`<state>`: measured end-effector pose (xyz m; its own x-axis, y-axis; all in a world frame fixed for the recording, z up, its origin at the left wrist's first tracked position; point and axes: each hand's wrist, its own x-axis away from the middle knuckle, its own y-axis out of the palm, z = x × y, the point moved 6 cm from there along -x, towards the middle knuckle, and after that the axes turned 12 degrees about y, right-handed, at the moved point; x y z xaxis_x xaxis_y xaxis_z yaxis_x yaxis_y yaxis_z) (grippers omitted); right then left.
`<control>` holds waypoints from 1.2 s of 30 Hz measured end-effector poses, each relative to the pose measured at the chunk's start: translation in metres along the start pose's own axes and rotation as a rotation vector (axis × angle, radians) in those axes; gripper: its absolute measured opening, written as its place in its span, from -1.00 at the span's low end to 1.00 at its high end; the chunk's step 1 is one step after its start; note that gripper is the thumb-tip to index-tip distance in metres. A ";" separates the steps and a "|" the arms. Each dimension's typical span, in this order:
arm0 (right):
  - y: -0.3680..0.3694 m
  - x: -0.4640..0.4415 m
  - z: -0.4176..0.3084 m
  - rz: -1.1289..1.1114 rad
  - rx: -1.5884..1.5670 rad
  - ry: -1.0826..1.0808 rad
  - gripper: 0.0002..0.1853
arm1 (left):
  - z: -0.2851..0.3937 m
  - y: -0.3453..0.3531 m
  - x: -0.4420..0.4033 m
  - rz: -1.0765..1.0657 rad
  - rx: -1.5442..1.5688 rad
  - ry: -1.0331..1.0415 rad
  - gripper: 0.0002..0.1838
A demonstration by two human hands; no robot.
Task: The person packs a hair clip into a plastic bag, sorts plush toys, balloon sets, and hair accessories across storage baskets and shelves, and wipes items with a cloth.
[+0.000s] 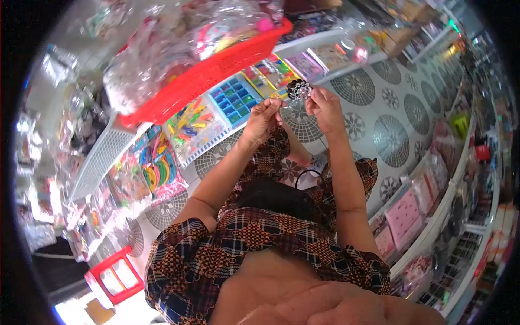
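A round, dark, flower-shaped ornament (298, 90) with shiny stones is held up between my hands, above the patterned floor. My right hand (326, 111) pinches its right edge between thumb and fingers. Just to the left of the ornament, my left hand (264, 118) is closed in a pinch. Something thin and clear seems to show at those left fingertips, but it is too small to name. Whether the left fingers touch the ornament itself I cannot tell. A black bag (279, 197) lies across my lap, its thin strap looping up on the right.
A red plastic basket (211, 76) heaped with clear-wrapped goods stands at upper left. Below it are a blue compartment box (234, 100) and packs of colourful clips (189, 123). Shelves with pink packets (403, 216) run along the right. A red-framed stool (116, 277) stands at lower left.
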<state>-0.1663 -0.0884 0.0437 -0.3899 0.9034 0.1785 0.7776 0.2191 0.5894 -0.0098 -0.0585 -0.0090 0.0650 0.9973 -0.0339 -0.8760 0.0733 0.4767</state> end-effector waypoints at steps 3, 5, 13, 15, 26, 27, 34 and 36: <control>0.065 -0.021 -0.033 -0.102 0.391 -0.138 -0.73 | 0.039 -0.008 -0.014 -0.024 0.099 0.188 -0.60; 0.097 -0.029 -0.030 -0.181 0.529 -0.191 -0.77 | 0.071 -0.008 0.003 -0.047 0.409 0.237 -0.52; 0.160 -0.034 -0.002 -0.371 0.443 -0.046 -0.77 | 0.122 -0.034 0.055 -0.004 0.393 0.406 -0.37; 0.165 -0.038 0.002 -0.388 0.421 -0.023 -0.76 | 0.129 -0.037 0.064 -0.009 0.418 0.429 -0.38; 0.188 -0.049 0.015 -0.553 0.191 0.180 -0.89 | 0.142 -0.072 0.067 0.033 0.369 0.573 -0.44; 0.187 -0.048 0.014 -0.552 0.194 0.179 -0.89 | 0.143 -0.069 0.066 0.032 0.372 0.575 -0.44; 0.173 -0.031 -0.001 -0.417 0.589 0.011 -0.71 | 0.131 -0.038 0.046 -0.097 0.454 0.440 -0.44; 0.170 -0.027 -0.003 -0.438 0.710 0.010 -0.63 | 0.127 -0.032 0.042 -0.084 0.451 0.426 -0.44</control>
<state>-0.0248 -0.0764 0.1414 -0.7312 0.6797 0.0576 0.6793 0.7332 -0.0292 0.0822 -0.0193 0.0862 -0.1531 0.9079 -0.3901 -0.5819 0.2362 0.7782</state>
